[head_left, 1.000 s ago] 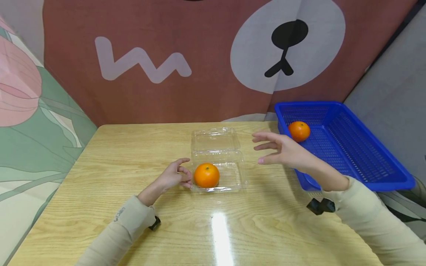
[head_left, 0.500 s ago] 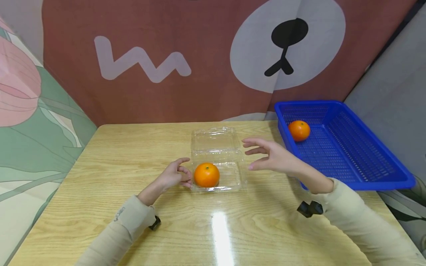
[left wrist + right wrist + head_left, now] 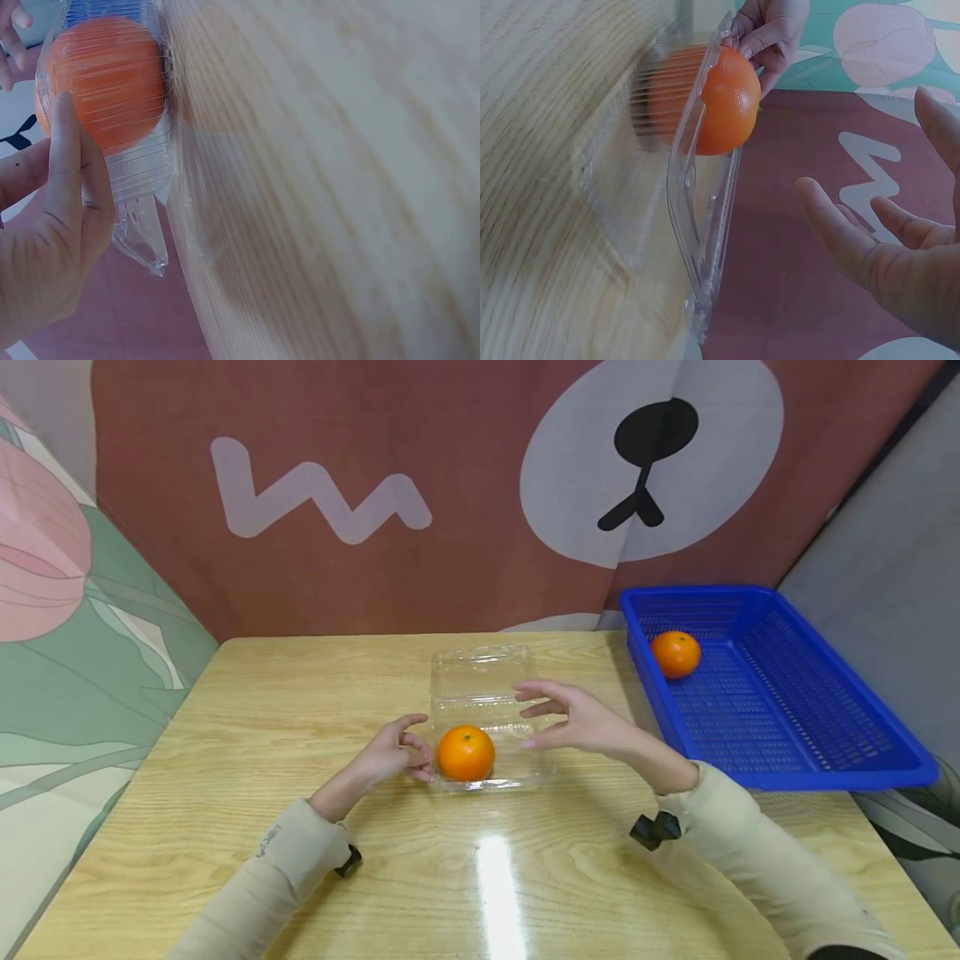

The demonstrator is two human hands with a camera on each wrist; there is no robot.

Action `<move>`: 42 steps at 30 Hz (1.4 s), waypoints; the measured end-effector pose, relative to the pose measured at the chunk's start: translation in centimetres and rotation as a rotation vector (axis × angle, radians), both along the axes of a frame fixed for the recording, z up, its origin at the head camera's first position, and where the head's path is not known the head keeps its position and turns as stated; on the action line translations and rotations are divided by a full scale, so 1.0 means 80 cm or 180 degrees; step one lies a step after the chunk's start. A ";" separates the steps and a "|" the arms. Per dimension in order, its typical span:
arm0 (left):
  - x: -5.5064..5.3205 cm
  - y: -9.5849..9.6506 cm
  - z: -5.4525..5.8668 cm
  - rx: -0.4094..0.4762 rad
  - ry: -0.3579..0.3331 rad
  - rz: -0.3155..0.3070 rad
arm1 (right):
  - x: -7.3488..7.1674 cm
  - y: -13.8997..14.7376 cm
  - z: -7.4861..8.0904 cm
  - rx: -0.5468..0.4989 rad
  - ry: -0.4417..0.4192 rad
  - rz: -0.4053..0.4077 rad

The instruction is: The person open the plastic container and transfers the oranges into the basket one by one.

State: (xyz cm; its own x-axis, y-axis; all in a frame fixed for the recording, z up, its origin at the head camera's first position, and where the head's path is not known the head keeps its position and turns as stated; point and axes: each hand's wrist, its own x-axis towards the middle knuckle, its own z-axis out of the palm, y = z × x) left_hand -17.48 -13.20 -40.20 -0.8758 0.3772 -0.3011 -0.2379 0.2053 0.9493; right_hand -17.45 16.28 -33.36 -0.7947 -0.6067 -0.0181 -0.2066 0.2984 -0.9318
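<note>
A hinged clear plastic container (image 3: 517, 781) lies with its lid (image 3: 480, 672) laid back on the wooden table. An orange (image 3: 466, 753) sits in its left half. My left hand (image 3: 390, 754) is at the container's left edge, one finger (image 3: 66, 139) against the outer wall and the thumb (image 3: 765, 39) at the rim beside the orange, pinching it. My right hand (image 3: 577, 718) hovers over the container's right side, fingers spread and slightly bent, with nothing between them. In the right wrist view its fingers (image 3: 832, 221) stand apart from the container.
A blue plastic basket (image 3: 832, 777) stands at the table's right side, with a second orange (image 3: 676, 654) in its left corner. A printed cloth (image 3: 337, 585) hangs behind the table (image 3: 285, 693). Black wrist cameras sit at both cuffs.
My right hand has moved left from beside the basket to over the container's right side. The left hand, the container and both oranges have stayed in place.
</note>
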 end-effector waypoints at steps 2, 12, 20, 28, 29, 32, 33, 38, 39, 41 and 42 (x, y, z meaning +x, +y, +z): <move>0.000 0.000 0.000 0.0008 0.0006 -0.0001 | -0.002 -0.004 -0.003 0.0002 -0.0021 0.0020; -0.001 0.000 -0.002 0.0022 0.0015 -0.0009 | -0.009 -0.019 -0.024 -0.0015 -0.0004 0.0027; -0.002 -0.001 -0.002 0.0024 0.0015 -0.0007 | -0.011 -0.031 -0.041 0.0054 -0.0041 -0.0012; -0.001 0.000 0.001 0.0019 -0.0007 0.0011 | -0.012 -0.043 -0.056 0.0131 -0.0016 -0.0121; -0.001 0.000 0.001 0.0020 -0.0012 0.0013 | -0.012 -0.044 -0.058 0.0127 -0.0016 -0.0123; 0.000 0.000 0.000 0.0018 -0.0030 0.0027 | -0.012 -0.050 -0.061 0.0152 -0.0003 -0.0143; -0.001 0.000 0.000 0.0018 -0.0026 0.0022 | -0.011 -0.052 -0.062 0.0177 0.0014 -0.0153; 0.000 0.000 -0.001 0.0018 -0.0016 0.0012 | -0.013 -0.061 -0.073 0.0315 0.0126 -0.0202; -0.001 0.000 -0.001 0.0020 -0.0012 0.0011 | -0.013 -0.063 -0.076 0.0341 0.0151 -0.0205; -0.001 0.000 -0.001 0.0026 -0.0020 0.0018 | -0.014 -0.065 -0.080 0.0366 0.0164 -0.0217; -0.001 0.000 -0.001 0.0027 -0.0023 0.0018 | -0.014 -0.067 -0.081 0.0359 0.0157 -0.0220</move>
State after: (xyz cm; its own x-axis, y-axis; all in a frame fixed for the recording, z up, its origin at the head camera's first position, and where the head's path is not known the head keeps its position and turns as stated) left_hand -17.53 -13.17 -40.31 -0.8759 0.3747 -0.3041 -0.2458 0.1958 0.9493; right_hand -18.57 10.92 -39.88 -0.8361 -0.5469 -0.0430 -0.2267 0.4158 -0.8808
